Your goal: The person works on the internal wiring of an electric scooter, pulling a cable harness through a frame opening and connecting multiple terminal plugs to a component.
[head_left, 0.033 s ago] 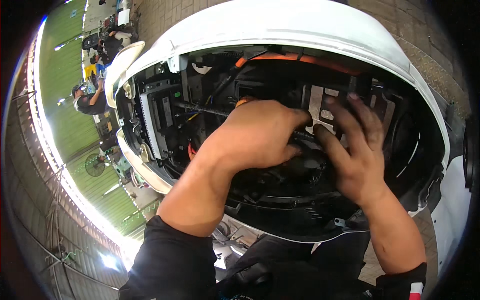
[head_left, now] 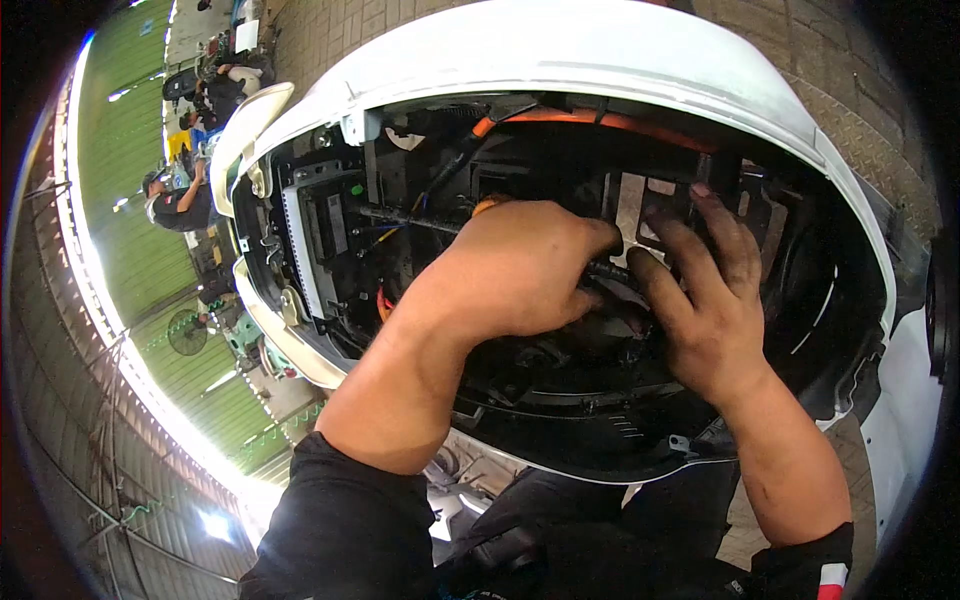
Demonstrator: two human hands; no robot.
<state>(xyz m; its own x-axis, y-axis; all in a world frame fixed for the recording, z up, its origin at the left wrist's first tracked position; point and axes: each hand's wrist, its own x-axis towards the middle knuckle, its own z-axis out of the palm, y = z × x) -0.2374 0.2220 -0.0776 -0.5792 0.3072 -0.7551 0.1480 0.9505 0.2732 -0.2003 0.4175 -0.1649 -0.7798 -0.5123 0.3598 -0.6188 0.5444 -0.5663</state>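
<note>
no move since prev | L hand (head_left: 520, 265) grips black rod (head_left: 610, 272) | axis left-right

Both hands (head_left: 610, 290) inside open compartment (head_left: 820, 330), cable (head_left: 600, 118) behind, people (head_left: 185, 200) far left

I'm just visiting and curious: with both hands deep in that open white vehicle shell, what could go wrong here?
The left hand hides its grip on a black cable, so a slip might go unnoticed. The right hand spreads among dark parts near the orange cable; a tug could snag wiring. The white shell's rim could scrape the forearms.
</note>
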